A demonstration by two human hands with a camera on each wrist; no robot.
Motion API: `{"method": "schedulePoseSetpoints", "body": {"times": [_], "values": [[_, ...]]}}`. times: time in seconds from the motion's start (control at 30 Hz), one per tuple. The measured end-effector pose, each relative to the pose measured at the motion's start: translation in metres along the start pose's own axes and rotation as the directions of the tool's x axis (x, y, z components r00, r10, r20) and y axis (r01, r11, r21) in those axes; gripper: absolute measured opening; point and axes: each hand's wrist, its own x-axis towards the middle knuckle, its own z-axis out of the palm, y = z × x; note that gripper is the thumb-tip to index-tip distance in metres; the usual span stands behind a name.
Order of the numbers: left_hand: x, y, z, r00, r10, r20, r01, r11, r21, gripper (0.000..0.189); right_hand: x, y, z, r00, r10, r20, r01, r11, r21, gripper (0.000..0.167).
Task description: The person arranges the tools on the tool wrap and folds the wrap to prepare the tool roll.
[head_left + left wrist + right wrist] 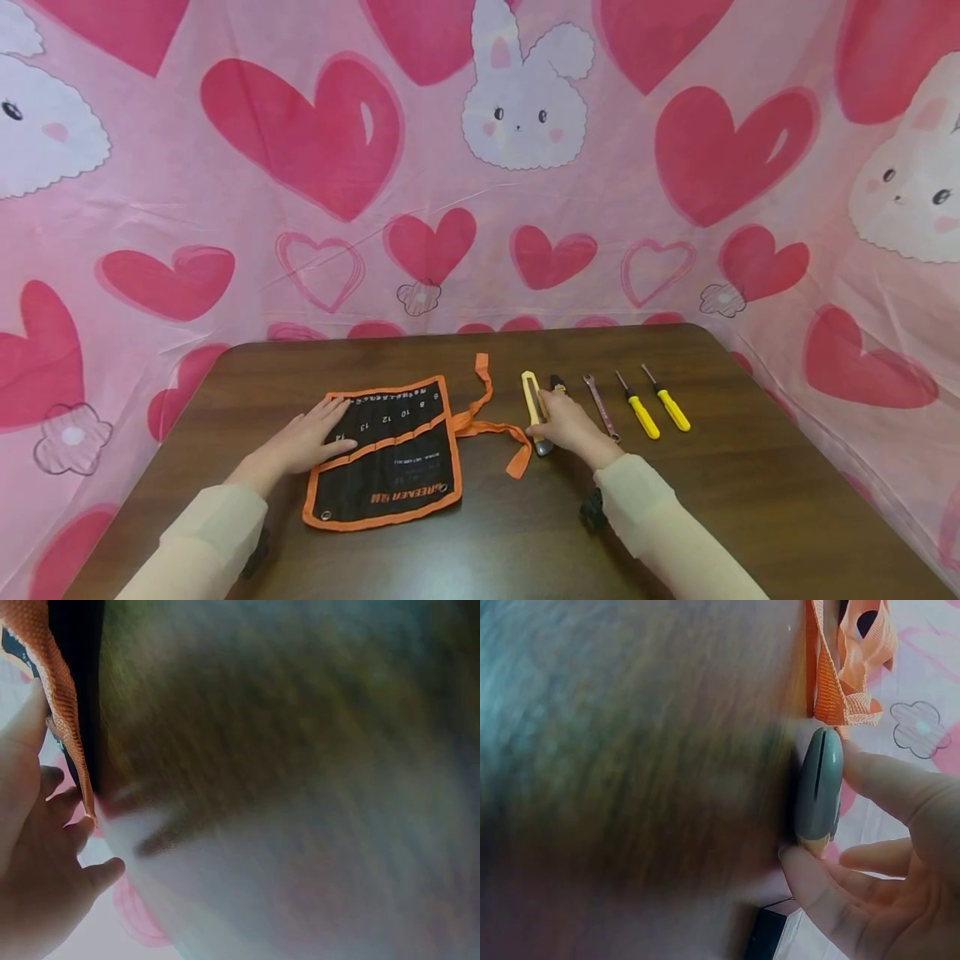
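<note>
A black fabric tool pouch (397, 450) with orange trim lies flat on the table. My left hand (318, 429) rests on its left side, fingers fairly straight; the left wrist view shows this hand (52, 832) at the orange edge. To the right of the pouch's orange ties (480, 425) lies a yellow utility knife (530, 396). My right hand (567, 422) pinches the knife between thumb and fingers. Its grey end (821, 784) shows between them in the right wrist view. A small black-topped thing (557, 383) beside the knife is partly hidden by that hand.
Right of my right hand lie a wrench (597, 404) and two yellow-handled screwdrivers, the nearer one (642, 417) and the farther one (672, 408). All are on the dark wooden table (525, 533). A pink heart-and-rabbit cloth (450, 183) hangs behind the table.
</note>
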Motion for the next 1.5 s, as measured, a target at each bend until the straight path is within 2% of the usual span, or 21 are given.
{"method": "schedulePoseSetpoints", "body": {"times": [0.17,0.27,0.7,1.03,1.23,1.5], "values": [[-0.001,0.0,0.001,1.0,-0.005,0.007,0.005,1.0,0.003,0.082,0.001,0.001,0.002,1.0,-0.004,0.011,0.004,1.0,-0.019,0.046],[-0.001,0.0,0.002,1.0,-0.012,0.008,0.011,1.0,0.006,0.081,0.001,0.001,0.002,1.0,0.006,0.022,-0.005,1.0,-0.017,0.041],[-0.005,0.003,0.0,0.998,-0.051,0.019,0.05,0.997,0.055,0.082,0.003,0.001,0.002,0.999,0.01,0.033,-0.009,1.0,-0.024,0.043],[-0.009,0.011,-0.002,0.995,-0.102,-0.004,0.102,0.984,0.149,0.083,0.002,0.002,0.002,0.999,-0.005,0.033,0.006,1.0,-0.024,0.039],[-0.011,0.013,-0.002,0.996,-0.082,-0.039,0.088,0.976,0.201,0.078,0.001,0.002,0.002,0.999,-0.029,0.016,0.029,0.999,-0.022,0.038],[-0.011,0.014,-0.001,0.996,-0.058,-0.074,0.076,0.963,0.259,0.082,0.001,0.002,0.001,0.999,-0.037,0.019,0.038,0.999,-0.027,0.036]]}}
